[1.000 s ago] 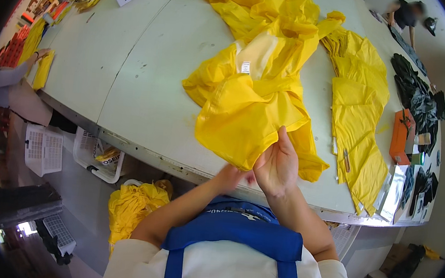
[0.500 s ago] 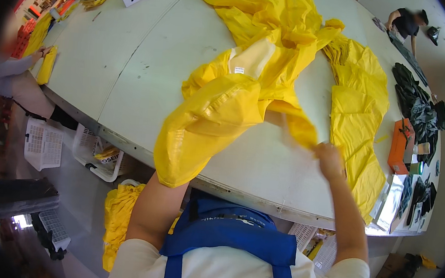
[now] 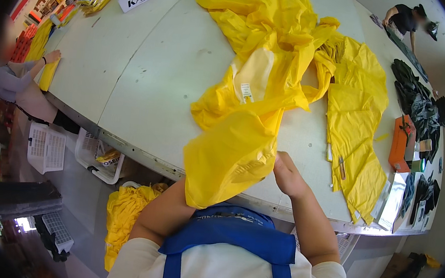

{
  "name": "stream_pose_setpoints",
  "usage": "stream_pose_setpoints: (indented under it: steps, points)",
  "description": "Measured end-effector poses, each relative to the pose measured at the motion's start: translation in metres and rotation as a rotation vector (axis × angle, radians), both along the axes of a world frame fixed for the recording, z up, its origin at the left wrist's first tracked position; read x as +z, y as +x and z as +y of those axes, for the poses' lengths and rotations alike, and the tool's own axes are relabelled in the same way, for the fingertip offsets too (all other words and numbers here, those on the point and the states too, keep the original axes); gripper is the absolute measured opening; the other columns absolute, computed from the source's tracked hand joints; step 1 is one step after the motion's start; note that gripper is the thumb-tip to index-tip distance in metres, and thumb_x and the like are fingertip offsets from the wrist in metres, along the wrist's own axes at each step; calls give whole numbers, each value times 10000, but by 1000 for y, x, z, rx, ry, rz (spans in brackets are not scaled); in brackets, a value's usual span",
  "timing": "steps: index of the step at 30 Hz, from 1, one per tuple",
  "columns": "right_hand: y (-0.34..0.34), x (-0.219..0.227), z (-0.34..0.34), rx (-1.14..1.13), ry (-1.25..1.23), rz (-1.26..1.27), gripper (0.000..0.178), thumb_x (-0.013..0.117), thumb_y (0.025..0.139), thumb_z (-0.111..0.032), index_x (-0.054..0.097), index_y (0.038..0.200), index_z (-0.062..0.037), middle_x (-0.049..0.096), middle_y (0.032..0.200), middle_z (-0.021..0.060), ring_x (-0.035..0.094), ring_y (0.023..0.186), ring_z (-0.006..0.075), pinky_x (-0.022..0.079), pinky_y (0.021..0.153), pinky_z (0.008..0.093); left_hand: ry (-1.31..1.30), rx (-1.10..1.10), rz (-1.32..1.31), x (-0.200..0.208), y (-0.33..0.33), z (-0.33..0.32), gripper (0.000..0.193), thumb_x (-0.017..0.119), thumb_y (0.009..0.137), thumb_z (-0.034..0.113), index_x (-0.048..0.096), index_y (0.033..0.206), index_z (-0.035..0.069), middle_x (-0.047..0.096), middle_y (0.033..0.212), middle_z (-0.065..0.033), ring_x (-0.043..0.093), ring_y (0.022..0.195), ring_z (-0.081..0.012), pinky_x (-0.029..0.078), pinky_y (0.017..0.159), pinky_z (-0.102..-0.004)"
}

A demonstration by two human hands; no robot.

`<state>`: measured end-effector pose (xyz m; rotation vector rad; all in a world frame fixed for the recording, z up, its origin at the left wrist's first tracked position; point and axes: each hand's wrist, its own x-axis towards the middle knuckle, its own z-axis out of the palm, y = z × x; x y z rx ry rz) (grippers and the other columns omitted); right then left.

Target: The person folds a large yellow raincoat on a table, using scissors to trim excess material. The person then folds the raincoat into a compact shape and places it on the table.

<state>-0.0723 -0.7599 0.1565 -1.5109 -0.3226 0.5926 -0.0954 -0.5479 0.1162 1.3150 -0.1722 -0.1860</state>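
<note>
A yellow raincoat (image 3: pixel 261 97) lies rumpled across the middle of the table, its pale lining and a small white label (image 3: pixel 246 92) showing. The end nearest me looks like a hood (image 3: pixel 226 155) and is raised over my left forearm (image 3: pixel 165 208). That cloth covers my left hand, so its fingers are hidden. At the right edge of this piece is my right hand (image 3: pixel 289 176), its fingers closed on the cloth, with the fingertips partly hidden behind it.
Folded yellow garments (image 3: pixel 356 114) lie along the right, with a small pointed tool (image 3: pixel 342 167) on them. Beyond are an orange box (image 3: pixel 401 143) and dark garments (image 3: pixel 417 93). White baskets (image 3: pixel 46 148) stand below the left edge. Two other people work at the table.
My right hand has moved left and nearer to me, to the hood-like piece's edge. That piece has shifted right, and the label side of the raincoat has come nearer.
</note>
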Motion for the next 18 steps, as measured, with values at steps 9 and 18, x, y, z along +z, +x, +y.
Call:
stream_pose_setpoints:
  steps: [9, 18]
  points:
    - [-73, -93, 22, -610, -699, -889, 955, 771, 726, -380, 237, 1389, 54, 269, 1436, 246, 308, 1288, 438, 227, 1059, 491, 176, 49, -83, -4, -14, -35, 518, 645, 871, 204, 405, 1313, 78, 512, 1217, -91, 491, 1137, -228, 400, 981, -332]
    - [-55, -99, -98, -1079, -75, -415, 258, 653, 774, 43, 590, 1019, -5, 607, 989, 46, 558, 924, 142, 444, 865, 273, 279, -359, -114, -65, -50, -39, 523, 626, 883, 277, 426, 1326, 84, 462, 1333, -117, 481, 1186, -274, 388, 1019, -353]
